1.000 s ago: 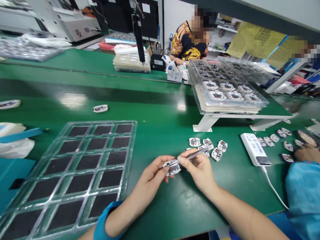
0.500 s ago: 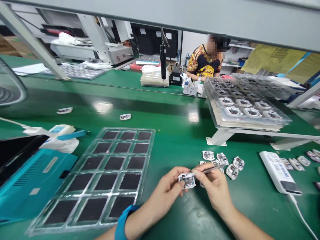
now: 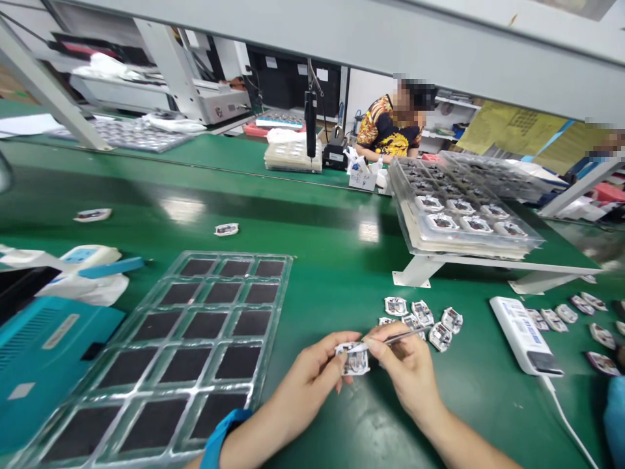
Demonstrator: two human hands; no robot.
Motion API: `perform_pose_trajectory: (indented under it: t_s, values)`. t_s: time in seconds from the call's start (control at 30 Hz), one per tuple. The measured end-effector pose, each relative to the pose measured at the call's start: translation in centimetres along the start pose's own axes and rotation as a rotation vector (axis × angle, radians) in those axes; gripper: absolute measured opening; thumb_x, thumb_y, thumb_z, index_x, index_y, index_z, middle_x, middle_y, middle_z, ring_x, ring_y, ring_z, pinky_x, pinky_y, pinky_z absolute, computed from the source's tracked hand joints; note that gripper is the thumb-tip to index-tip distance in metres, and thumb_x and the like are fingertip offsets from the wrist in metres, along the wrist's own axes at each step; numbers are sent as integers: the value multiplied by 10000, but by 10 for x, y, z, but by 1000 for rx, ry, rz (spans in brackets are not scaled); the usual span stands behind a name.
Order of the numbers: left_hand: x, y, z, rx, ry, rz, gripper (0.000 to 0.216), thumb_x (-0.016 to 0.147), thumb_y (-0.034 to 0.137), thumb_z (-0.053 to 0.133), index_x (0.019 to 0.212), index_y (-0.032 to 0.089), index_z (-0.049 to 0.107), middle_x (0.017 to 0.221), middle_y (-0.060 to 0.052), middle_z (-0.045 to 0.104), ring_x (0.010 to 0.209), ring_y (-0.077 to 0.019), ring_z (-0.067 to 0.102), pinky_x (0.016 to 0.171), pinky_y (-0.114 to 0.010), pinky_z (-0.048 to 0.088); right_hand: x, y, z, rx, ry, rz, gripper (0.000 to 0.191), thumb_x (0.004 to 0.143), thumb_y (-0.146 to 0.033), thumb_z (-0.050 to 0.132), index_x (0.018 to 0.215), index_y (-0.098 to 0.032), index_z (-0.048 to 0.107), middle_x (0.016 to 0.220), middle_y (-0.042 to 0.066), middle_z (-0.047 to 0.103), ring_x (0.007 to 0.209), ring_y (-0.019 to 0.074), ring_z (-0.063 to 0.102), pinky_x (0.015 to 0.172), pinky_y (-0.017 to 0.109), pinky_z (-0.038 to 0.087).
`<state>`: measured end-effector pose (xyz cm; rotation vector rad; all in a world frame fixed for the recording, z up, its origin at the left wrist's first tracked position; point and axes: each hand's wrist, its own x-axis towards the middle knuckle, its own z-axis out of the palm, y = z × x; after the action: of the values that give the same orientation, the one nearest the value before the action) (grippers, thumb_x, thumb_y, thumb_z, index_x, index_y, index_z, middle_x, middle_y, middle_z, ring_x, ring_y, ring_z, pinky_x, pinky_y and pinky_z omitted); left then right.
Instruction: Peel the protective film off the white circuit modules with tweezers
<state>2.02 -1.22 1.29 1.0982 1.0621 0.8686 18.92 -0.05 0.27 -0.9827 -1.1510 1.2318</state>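
Observation:
My left hand (image 3: 319, 365) pinches a small white device housing (image 3: 355, 361) with electronic parts showing inside. Between the fingers and thumb of my right hand (image 3: 405, 358) is a slim metal tool, apparently tweezers (image 3: 403, 335), its tip end at the housing's upper edge. Just behind my right hand lies a group of similar housings (image 3: 440, 337) on the green table, some partly hidden by my fingers. A blue band sits on my left wrist.
A clear tray with dark pads (image 3: 209, 326) lies to the left beside a teal case (image 3: 53, 365). On the right are a white power strip (image 3: 525, 335) and more housings. Stacked filled trays (image 3: 469, 241) rest on a raised stand. A person (image 3: 390, 127) sits across the table.
The view has shifted, so most things appear further left. My hands still hold the housing and tool, and the tool now reaches further across the housing's top. A blue sleeve shows at the right edge.

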Motion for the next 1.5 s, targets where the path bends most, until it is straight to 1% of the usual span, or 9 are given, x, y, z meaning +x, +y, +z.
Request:
perform_pose_trajectory:
  t_s: [0.2, 0.37, 0.63, 0.77, 0.87, 1.03, 1.17, 1.3, 1.5]
  values:
    - [0, 2, 3, -78, 63, -9, 296, 828, 411, 643, 991, 172, 707, 660, -4, 644, 580, -162, 550, 583, -278, 453, -1, 2, 1, -18, 49, -11, 91, 765, -282, 790, 789, -214, 734, 745, 30, 749, 670, 182, 686, 604, 279, 541]
    - [-2, 5, 4, -185, 88, -59, 315, 863, 464, 605, 939, 170, 688, 691, -18, 662, 614, -166, 569, 613, -288, 460, -2, 3, 0, -44, 119, -35, 127, 759, -324, 803, 803, -222, 741, 775, 39, 765, 698, 197, 701, 625, 299, 558]
    - [0, 1, 6, -167, 91, -78, 380, 829, 554, 646, 842, 175, 662, 648, 1, 651, 589, -158, 578, 541, -259, 449, -2, 2, 5, 101, 63, -2, 111, 742, -298, 824, 770, -235, 737, 740, 17, 759, 646, 172, 695, 609, 276, 568]
    - [1, 2, 6, -168, 92, -80, 374, 838, 545, 637, 837, 172, 654, 632, 3, 656, 570, -143, 558, 529, -246, 441, -2, 1, 5, 123, 14, -43, 74, 770, -238, 802, 784, -242, 729, 769, 16, 763, 704, 181, 719, 635, 278, 577]
    - [1, 3, 5, -156, 96, -74, 367, 837, 535, 636, 846, 168, 655, 606, 2, 654, 555, -139, 543, 516, -241, 426, -3, -2, 3, 8, -37, -192, 102, 807, -161, 759, 824, -258, 732, 790, 14, 763, 752, 190, 718, 684, 309, 570]
    - [1, 4, 3, -137, 103, -122, 379, 793, 537, 661, 841, 163, 634, 533, 26, 618, 495, -118, 503, 469, -222, 372, -2, -11, -3, -271, -181, -592, 176, 836, -107, 720, 929, -257, 722, 852, 42, 782, 779, 219, 720, 778, 408, 545]
    - [0, 6, 3, -101, 95, -152, 374, 778, 531, 648, 826, 161, 627, 531, 35, 596, 482, -112, 497, 448, -217, 340, 1, -15, -4, -366, -228, -728, 95, 896, -148, 660, 942, -220, 703, 844, 66, 783, 761, 220, 729, 759, 408, 549]
    - [-2, 8, 4, -88, 81, -172, 351, 775, 509, 630, 812, 160, 622, 547, 40, 581, 496, -113, 513, 459, -216, 345, 2, -13, -5, -355, -229, -702, 66, 901, -158, 663, 912, -211, 700, 820, 67, 781, 756, 222, 730, 758, 410, 538]
    - [1, 7, 4, -47, 64, -143, 350, 796, 500, 590, 840, 156, 637, 582, 29, 591, 517, -122, 521, 478, -230, 363, 1, -5, -5, -235, -142, -525, 115, 860, -118, 698, 897, -227, 695, 820, 47, 765, 745, 213, 719, 744, 395, 529]
